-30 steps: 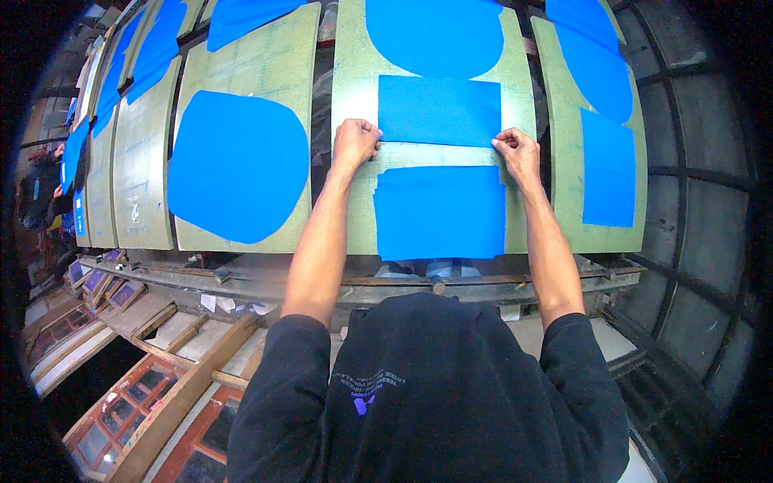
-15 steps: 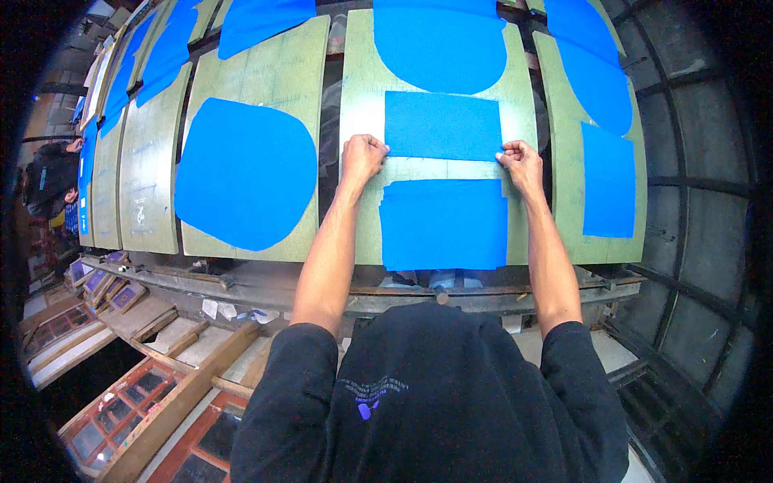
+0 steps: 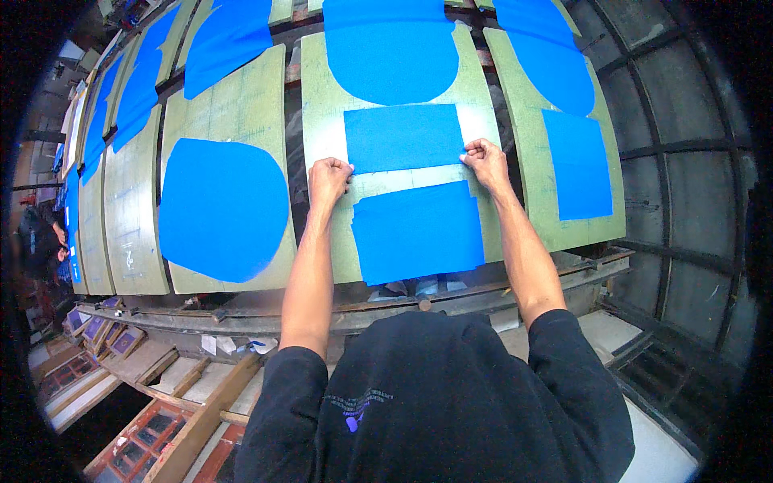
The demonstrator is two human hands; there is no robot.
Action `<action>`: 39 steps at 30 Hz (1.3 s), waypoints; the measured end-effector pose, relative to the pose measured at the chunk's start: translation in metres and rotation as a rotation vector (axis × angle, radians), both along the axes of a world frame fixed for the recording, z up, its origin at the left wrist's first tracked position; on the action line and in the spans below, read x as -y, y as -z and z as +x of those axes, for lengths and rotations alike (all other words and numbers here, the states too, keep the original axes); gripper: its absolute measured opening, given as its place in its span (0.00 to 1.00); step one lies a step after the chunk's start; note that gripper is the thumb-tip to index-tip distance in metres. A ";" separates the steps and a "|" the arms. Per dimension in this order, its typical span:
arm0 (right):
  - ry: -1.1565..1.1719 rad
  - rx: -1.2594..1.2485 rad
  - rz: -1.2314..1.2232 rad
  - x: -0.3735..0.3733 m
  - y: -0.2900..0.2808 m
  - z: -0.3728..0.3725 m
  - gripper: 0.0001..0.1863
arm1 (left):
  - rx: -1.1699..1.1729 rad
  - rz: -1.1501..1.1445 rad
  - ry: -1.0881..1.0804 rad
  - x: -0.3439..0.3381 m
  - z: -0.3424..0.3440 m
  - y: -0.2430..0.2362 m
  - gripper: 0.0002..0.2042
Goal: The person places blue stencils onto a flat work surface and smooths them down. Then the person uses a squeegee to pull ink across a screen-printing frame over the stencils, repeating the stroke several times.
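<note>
A rectangular blue fabric panel [image 3: 403,138] lies flat on a pale green board [image 3: 322,105]. My left hand [image 3: 329,182] pinches its near left corner between thumb and fingers. At the near right corner, my right hand [image 3: 487,163] is closed on the edge in the same way. Just nearer to me on that board is a second blue piece [image 3: 417,233] with notched corners, apart from the panel by a strip of bare board. A larger blue piece with a rounded near end [image 3: 390,56] lies beyond the panel, close to its far edge.
More green boards with blue pieces stand either side, including a rounded piece [image 3: 224,211] on the left and a rectangle [image 3: 578,165] on the right. Dark gaps separate the boards. A metal rail [image 3: 362,316] runs along their near ends. Another person [image 3: 40,237] is at far left.
My view has turned, so the boards appear shifted left and tilted. Both hands remain at the panel's near corners, and the panel looks unmoved on its board.
</note>
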State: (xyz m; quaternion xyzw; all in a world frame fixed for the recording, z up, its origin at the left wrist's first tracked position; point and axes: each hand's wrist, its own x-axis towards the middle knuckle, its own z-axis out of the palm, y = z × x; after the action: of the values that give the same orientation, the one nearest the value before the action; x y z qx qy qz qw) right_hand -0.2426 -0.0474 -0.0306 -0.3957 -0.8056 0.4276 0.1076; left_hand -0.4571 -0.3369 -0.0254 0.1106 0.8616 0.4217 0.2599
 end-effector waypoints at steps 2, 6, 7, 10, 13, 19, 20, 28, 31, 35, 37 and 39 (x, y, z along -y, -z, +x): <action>-0.001 -0.014 -0.003 0.001 0.000 0.000 0.15 | -0.003 -0.001 -0.004 0.000 0.002 -0.003 0.07; -0.002 -0.025 -0.031 0.000 0.000 0.000 0.14 | -0.006 0.010 -0.010 -0.001 0.003 -0.005 0.08; -0.005 -0.026 -0.029 -0.001 0.000 0.001 0.14 | -0.012 0.008 -0.011 -0.001 0.004 -0.004 0.08; -0.011 -0.018 -0.031 -0.003 0.003 0.001 0.14 | 0.003 0.023 -0.028 -0.001 0.004 0.000 0.08; -0.017 -0.019 -0.033 -0.004 0.007 0.002 0.13 | -0.058 -0.007 -0.001 -0.001 0.003 0.004 0.09; -0.015 -0.039 -0.039 -0.005 0.005 0.002 0.13 | -0.041 -0.005 -0.021 -0.001 0.003 0.002 0.09; 0.011 -0.030 -0.054 -0.003 0.004 0.002 0.13 | -0.035 -0.020 -0.023 0.000 0.005 0.000 0.09; -0.248 -0.035 0.574 0.094 0.011 -0.058 0.25 | -0.274 0.153 -0.095 0.045 0.090 -0.031 0.11; -0.521 0.156 0.715 0.141 0.019 -0.120 0.34 | -0.125 0.174 -0.136 0.058 0.125 -0.037 0.09; -0.638 0.114 0.763 0.150 0.021 -0.176 0.35 | -0.061 0.157 -0.112 0.065 0.146 -0.035 0.09; -0.678 0.073 0.736 0.136 0.020 -0.182 0.36 | -0.065 0.156 -0.103 0.068 0.146 -0.033 0.08; -0.580 0.156 0.740 0.110 0.018 -0.168 0.36 | -0.088 0.161 -0.122 0.070 0.145 -0.032 0.08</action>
State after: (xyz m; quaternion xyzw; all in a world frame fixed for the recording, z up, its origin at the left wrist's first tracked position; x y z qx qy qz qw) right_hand -0.4104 -0.1572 -0.0484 -0.1205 -0.9867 0.0935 0.0567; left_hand -0.3118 -0.4074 0.0063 0.0971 0.8407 0.4992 0.1858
